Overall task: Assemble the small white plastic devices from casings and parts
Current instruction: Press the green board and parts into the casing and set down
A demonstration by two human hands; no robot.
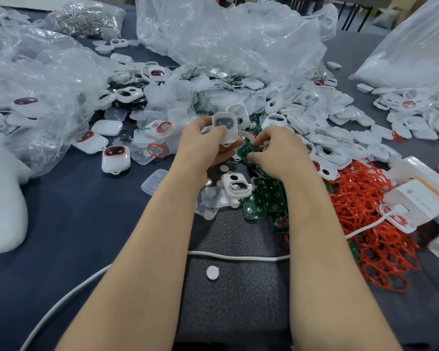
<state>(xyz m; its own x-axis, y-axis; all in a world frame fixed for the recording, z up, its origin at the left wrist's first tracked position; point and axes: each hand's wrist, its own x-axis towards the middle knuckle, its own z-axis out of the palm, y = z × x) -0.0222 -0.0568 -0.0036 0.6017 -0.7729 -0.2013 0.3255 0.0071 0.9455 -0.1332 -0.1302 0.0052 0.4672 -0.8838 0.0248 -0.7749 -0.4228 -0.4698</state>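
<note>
Left hand [203,144] fingers curl round white casing [224,126]. Right hand [280,150] pinches green board [246,149] just beside it. Both likely light, stiff; casing slick, board fragile, so grip edges.

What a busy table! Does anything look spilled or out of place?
One small white disc lies alone on the grey mat, apart from the piles of parts beyond it. A white cable crosses the mat just beyond the disc. The red rings on the right are a loose tangle.
</note>
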